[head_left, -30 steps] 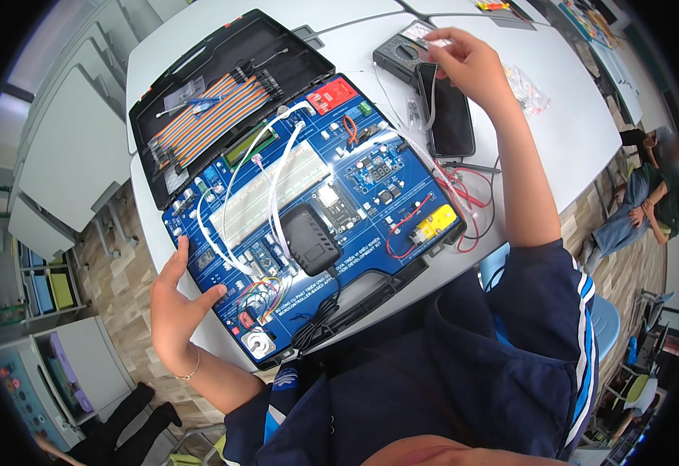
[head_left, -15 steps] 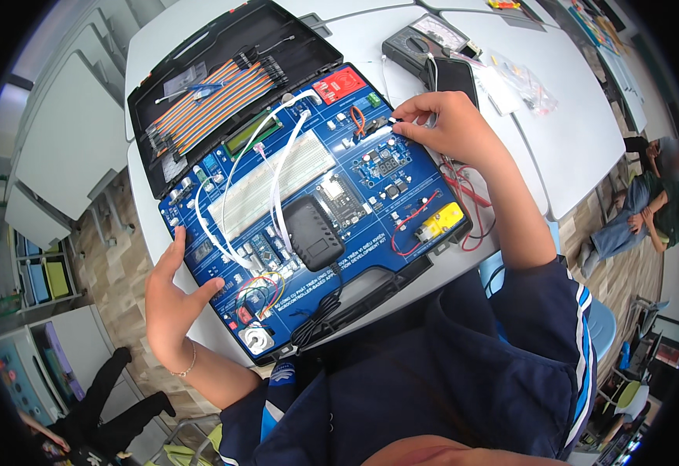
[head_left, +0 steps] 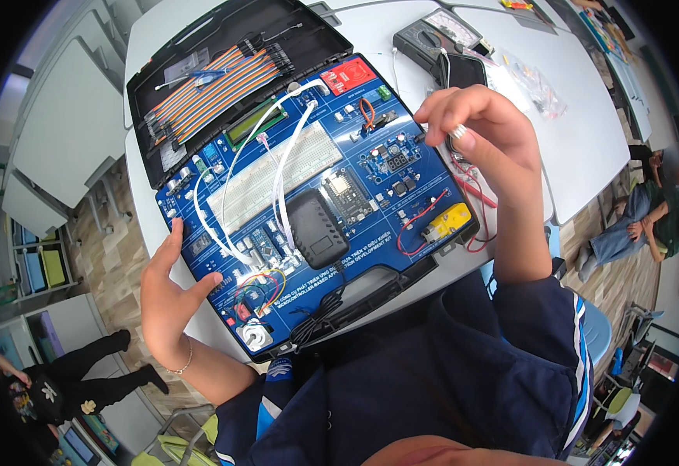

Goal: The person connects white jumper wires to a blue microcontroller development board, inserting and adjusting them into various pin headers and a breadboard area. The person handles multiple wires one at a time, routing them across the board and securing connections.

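While around a white plug (head_left: 458, 132), right hand (head_left: 496, 133) half-curled.

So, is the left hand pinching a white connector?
No: the left hand is spread at the edge of the blue board, while the right hand holds a small white connector.

Navy top (head_left: 417, 373), white-blue sleeve stripes (head_left: 579, 334), thin bracelet (head_left: 186, 363).

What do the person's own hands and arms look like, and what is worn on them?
Both the left hand and right hand are ungloved. A thin bracelet circles the left wrist. The forearms are bare below short navy sleeves; white and bright blue stripes run along the right one.
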Tool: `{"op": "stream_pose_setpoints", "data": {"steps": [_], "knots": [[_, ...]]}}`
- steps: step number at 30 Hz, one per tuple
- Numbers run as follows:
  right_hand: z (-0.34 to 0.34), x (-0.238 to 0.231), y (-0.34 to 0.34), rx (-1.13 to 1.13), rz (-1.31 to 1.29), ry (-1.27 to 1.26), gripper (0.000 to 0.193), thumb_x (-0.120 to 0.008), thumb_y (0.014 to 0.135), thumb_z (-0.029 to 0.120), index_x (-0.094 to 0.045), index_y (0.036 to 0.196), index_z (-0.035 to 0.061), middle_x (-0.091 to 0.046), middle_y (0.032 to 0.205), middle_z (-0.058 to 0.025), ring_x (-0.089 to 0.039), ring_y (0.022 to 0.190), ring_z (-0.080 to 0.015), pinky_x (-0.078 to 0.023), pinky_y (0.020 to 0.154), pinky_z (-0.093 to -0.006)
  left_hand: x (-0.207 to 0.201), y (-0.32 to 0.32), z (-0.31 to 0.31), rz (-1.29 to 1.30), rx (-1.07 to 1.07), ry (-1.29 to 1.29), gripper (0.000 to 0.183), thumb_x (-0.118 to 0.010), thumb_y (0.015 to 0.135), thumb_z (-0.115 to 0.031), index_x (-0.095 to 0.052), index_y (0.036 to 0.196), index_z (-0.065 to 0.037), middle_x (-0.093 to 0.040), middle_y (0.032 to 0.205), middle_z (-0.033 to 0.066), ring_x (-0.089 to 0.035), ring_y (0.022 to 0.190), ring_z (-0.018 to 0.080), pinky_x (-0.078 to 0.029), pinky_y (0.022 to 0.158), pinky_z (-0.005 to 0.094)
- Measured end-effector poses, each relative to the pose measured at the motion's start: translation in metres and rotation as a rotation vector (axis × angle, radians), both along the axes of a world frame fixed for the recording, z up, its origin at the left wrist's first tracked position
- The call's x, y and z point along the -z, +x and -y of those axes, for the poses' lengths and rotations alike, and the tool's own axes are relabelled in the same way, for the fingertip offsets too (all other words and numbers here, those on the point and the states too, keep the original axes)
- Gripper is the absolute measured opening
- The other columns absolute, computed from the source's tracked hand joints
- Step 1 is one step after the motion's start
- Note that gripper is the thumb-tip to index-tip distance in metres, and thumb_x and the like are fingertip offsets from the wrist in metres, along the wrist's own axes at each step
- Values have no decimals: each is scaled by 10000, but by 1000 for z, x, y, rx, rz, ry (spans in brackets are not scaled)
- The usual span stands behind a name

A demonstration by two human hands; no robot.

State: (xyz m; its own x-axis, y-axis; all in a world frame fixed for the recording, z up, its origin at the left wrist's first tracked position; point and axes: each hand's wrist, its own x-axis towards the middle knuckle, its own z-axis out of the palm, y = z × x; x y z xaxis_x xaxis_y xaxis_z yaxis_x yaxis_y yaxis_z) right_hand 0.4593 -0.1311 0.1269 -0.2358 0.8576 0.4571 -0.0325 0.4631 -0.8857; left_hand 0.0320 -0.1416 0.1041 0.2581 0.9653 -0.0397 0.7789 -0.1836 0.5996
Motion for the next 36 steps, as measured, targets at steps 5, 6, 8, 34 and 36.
{"op": "stream_pose_setpoints", "data": {"steps": [5,6,8,34,36], "knots": [[4,1,-27,1,-170,183,126,-602,943,-6,-641,1057,-42,-714,1020,-209,-672,1097,-300,-467,1039,-461,-4,3,-1,-49,-12,0,933,-906,601,-90,-527,1451,-17,-697,1226,184,-665,1111,300,-410,1065,389],[3,2,-27,10,-134,216,137,-605,938,-12,-639,1066,-43,-715,1032,-220,-669,1117,-312,-464,1043,-466,-4,3,-1,-65,-23,-3,938,-907,603,-106,-526,1457,-29,-698,1229,174,-662,1119,297,-378,1087,410],[2,4,-28,28,-60,281,162,-612,927,-23,-635,1086,-44,-717,1056,-241,-663,1156,-335,-458,1050,-477,-3,3,1,-94,-46,-8,947,-909,607,-137,-523,1468,-55,-700,1235,154,-655,1134,291,-316,1132,452],[0,51,3,445,-146,457,348,-459,1066,51,-546,1391,140,-721,1171,-175,-559,1298,-440,-320,1168,-531,-14,14,4,-302,-121,-74,954,-928,621,-211,-529,1485,-151,-638,1399,91,-454,1432,324,-173,1192,582],[-1,52,7,462,-97,484,371,-458,1041,9,-575,1374,122,-711,1197,-189,-537,1322,-448,-308,1175,-543,-13,12,5,-299,-122,-71,961,-928,622,-210,-522,1491,-152,-638,1399,96,-456,1431,326,-177,1192,580]]}}
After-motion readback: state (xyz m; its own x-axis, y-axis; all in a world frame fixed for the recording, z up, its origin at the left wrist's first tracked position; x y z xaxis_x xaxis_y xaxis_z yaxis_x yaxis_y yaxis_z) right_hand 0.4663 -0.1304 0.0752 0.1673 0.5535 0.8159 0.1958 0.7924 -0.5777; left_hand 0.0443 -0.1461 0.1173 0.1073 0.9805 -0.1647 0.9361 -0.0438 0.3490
